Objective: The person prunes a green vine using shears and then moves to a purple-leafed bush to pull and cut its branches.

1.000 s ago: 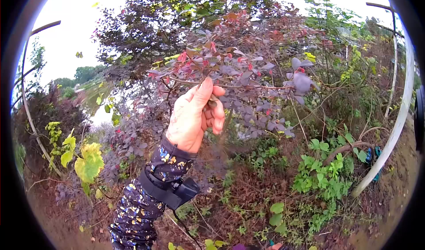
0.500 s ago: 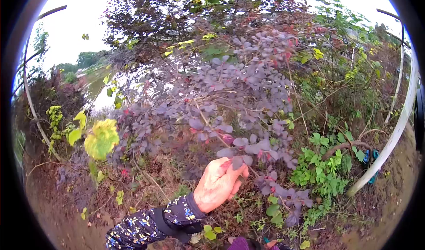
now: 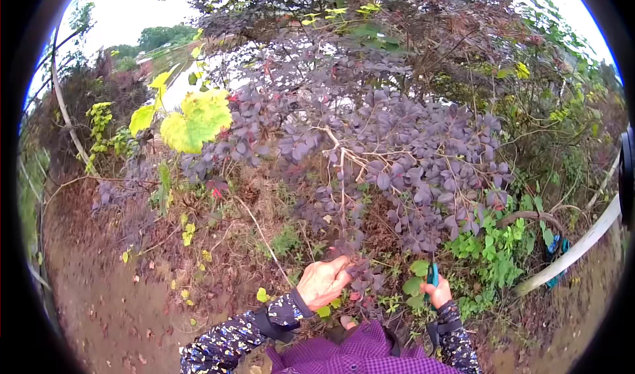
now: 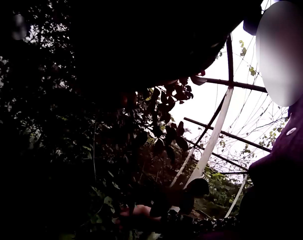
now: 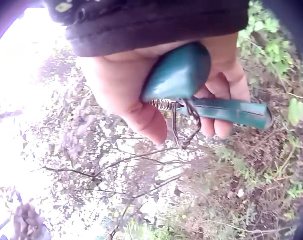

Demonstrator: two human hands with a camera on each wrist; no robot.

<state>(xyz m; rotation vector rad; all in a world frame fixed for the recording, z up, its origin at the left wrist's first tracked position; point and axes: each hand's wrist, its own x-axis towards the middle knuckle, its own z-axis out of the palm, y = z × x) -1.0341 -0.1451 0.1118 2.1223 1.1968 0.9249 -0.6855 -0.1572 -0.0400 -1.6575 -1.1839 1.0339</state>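
Low in the head view, my left hand (image 3: 323, 282) pinches the leafy tip of a purple-leaved branch (image 3: 342, 195), its fingers curled among the leaves. That branch runs down to the hand from a bare fork higher up the shrub (image 3: 423, 169). To the right, my right hand (image 3: 436, 293) grips pruning shears (image 3: 432, 275), blades pointing up toward the foliage and apart from the held branch tip. Up close in the right wrist view, the shears' green handles (image 5: 179, 72) are spread in the palm, with a coil spring and a dark cord between them. The left wrist view is mostly dark.
A large yellow-green leaf (image 3: 198, 121) hangs at left. A pale curved pole (image 3: 575, 251) leans at right beside green vines (image 3: 493, 258). Below lies brown soil (image 3: 99, 308) with scattered leaves. A purple checked garment (image 3: 357, 354) is at the bottom edge.
My left hand has come down and toward the body from high in the shrub, and now pinches a branch tip there. My right hand with the pruning shears has come into view at right.
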